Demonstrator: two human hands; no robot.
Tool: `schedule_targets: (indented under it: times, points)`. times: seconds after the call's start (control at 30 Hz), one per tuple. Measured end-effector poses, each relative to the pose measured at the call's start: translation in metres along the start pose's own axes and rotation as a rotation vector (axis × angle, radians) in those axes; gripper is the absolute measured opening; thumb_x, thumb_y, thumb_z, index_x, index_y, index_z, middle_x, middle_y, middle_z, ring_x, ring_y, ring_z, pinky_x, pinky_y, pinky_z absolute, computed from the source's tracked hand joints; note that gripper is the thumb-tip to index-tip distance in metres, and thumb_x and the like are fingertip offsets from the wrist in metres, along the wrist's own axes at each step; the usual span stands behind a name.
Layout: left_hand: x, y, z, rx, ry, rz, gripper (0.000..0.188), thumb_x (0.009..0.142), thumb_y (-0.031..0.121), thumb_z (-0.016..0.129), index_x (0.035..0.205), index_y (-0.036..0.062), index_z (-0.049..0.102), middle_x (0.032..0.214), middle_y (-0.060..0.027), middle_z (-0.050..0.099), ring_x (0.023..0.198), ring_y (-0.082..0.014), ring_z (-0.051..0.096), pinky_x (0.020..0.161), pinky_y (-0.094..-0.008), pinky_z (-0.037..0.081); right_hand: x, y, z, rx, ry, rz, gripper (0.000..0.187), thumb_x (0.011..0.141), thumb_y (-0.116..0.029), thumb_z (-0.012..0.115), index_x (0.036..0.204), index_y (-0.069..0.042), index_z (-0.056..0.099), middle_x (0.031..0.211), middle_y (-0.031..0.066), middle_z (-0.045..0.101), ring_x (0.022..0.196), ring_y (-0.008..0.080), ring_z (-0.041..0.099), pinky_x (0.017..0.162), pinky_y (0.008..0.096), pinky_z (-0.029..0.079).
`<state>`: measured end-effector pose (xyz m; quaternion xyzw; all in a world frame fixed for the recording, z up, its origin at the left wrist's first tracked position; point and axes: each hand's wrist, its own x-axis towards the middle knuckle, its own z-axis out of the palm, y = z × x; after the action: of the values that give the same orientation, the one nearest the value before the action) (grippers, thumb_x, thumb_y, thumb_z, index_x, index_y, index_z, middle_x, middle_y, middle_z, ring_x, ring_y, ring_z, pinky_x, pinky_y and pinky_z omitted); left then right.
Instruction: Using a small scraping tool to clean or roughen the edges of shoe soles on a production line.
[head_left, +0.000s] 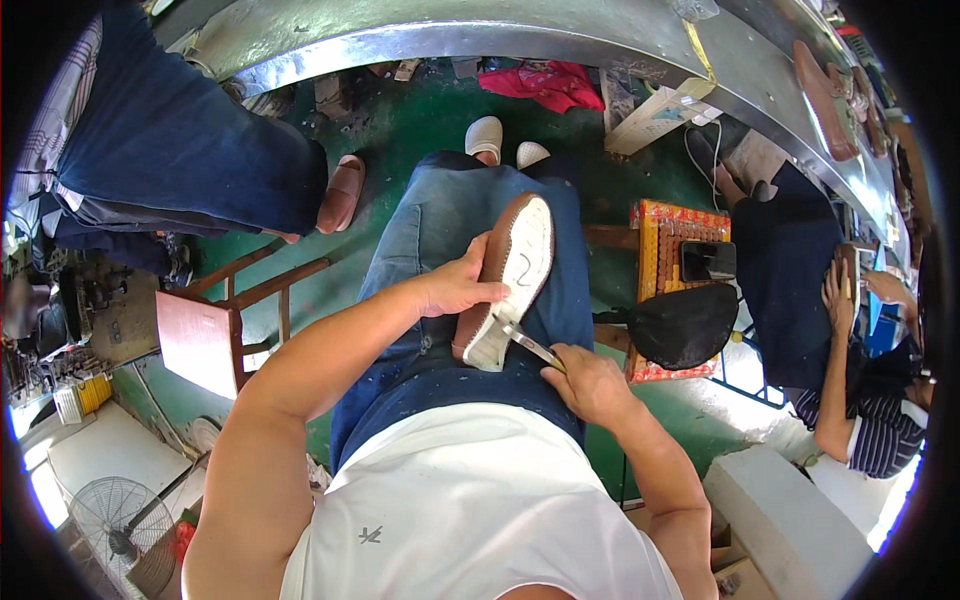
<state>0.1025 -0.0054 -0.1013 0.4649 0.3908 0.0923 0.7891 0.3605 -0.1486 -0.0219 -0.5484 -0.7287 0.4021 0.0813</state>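
A brown shoe (525, 255) with a pale sole lies sole up across my jeans-clad thighs, its toe pointing away from me. My left hand (463, 287) grips its left side near the middle, the thumb laid over the sole's edge and the other fingers partly hidden by the shoe. In my right hand (592, 385) is a small hammer (535, 347) with a metal head and shaft, held by its handle. The hammer's head is over the heel half of the sole; whether it touches cannot be made out.
A metal-edged workbench (400, 50) spans the far side. To my left stands a wooden stool (200, 335) beside a seated person in dark trousers. On my right, a bead-covered seat (655, 265) bears a phone (707, 261) and a black bag (685, 327). Another person works further right.
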Motion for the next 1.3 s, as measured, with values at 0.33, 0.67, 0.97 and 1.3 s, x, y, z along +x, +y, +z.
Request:
schedule_targets:
  times: [0.33,0.67,0.97,1.3]
  points:
    - [-0.022,-0.024,0.034,0.055,0.199,0.186,0.107,0.094,0.021,0.072,0.162,0.0047,-0.009,0.166,-0.0218,0.015,0.153,-0.0288,0.023,0.123,-0.0357,0.021,0.017,0.014,-0.032,0.525,-0.512,0.461,0.046,0.106,-0.039,0.048,0.091,0.0,0.066,0.085,0.0161,0.072,0.065,0.0264,0.07,0.06,0.0378,0.055]
    - [-0.027,-0.034,0.036,0.398,0.31,0.158,0.111,0.091,0.024,0.07,0.159,-0.0021,-0.013,0.165,-0.0297,0.01,0.155,-0.0391,0.011,0.126,-0.0416,0.012,0.056,0.008,-0.003,0.135,0.044,0.11,0.038,0.106,-0.033,0.05,0.095,0.003,0.056,0.084,0.0314,0.065,0.085,0.0524,0.062,0.075,0.0583,0.047]
    - [-0.048,-0.03,0.03,0.424,0.091,0.05,0.117,0.094,0.017,0.069,0.155,0.0064,-0.03,0.168,-0.0239,-0.009,0.157,-0.0291,-0.003,0.125,-0.0358,0.011,0.038,-0.016,-0.005,0.275,0.079,0.043,0.036,0.104,-0.033,0.052,0.098,0.002,0.058,0.089,0.029,0.067,0.087,0.0501,0.064,0.077,0.0563,0.049]
    - [-0.049,-0.022,0.007,-0.447,0.048,0.209,0.093,0.092,0.006,0.069,0.162,0.0006,0.01,0.16,-0.0146,0.036,0.146,-0.0218,0.038,0.119,-0.035,0.032,0.021,0.046,0.029,0.749,-0.058,0.296,0.044,0.109,-0.04,0.044,0.106,0.001,0.061,0.089,0.0116,0.07,0.076,0.022,0.069,0.07,0.0348,0.055]
